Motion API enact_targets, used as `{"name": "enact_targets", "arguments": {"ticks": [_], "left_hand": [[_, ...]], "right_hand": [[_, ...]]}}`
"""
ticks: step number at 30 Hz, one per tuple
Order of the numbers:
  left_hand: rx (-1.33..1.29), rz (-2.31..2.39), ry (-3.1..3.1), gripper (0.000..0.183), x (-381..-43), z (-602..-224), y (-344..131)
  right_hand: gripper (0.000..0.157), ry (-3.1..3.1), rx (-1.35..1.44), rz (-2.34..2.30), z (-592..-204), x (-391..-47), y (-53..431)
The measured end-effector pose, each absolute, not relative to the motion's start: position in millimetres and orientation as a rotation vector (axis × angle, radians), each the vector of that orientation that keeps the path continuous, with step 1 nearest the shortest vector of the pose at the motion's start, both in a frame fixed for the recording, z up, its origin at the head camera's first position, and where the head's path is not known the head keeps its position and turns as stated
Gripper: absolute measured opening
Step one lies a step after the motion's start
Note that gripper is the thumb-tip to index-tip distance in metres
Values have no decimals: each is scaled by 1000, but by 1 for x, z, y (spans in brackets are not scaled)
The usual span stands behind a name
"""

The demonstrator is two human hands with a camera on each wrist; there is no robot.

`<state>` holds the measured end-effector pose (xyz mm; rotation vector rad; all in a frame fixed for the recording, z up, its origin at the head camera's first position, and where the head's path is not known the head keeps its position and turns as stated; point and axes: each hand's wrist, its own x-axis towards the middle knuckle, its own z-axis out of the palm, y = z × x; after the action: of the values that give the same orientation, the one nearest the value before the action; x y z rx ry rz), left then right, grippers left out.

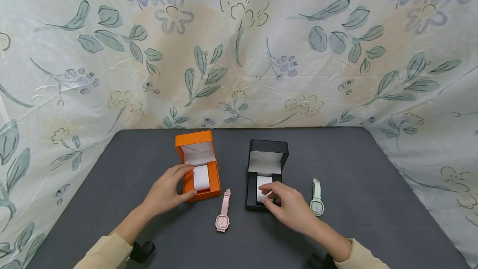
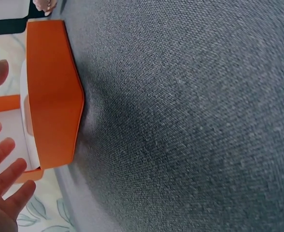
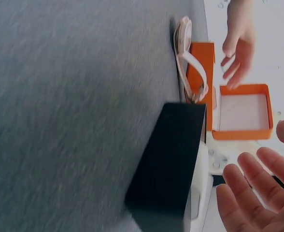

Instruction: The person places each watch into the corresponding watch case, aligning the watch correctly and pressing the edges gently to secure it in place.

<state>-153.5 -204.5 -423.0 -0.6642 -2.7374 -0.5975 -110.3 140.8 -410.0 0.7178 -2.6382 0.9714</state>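
Observation:
My left hand (image 1: 168, 192) is at the left side of an open orange watch box (image 1: 195, 138), which holds a white cushion (image 1: 201, 177). Its fingers and thumb are spread over the box, with nothing gripped. Over the front of an open black watch box (image 1: 269, 146) hovers my right hand (image 1: 289, 206), fingers slightly bent near another white cushion (image 1: 263, 182). In the right wrist view that hand (image 3: 258, 198) holds nothing and appears apart from the cushion. A pink watch (image 1: 222, 221) lies between the boxes. The pale green watch (image 1: 317, 206) lies right of the right hand.
Both boxes stand on a dark grey table (image 1: 149, 152) with their lids raised at the back. Behind and beside the table hangs a floral cloth (image 1: 261, 86). Dark wrist straps (image 1: 142, 252) sit at the sleeves.

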Motion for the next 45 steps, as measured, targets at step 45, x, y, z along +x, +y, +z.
{"name": "enact_targets", "arguments": {"ticks": [45], "left_hand": [[-624,-415,-2843,67,-179,-428,-186]], "right_hand": [[23,-2921,687,967,-441,-92,55]]}}
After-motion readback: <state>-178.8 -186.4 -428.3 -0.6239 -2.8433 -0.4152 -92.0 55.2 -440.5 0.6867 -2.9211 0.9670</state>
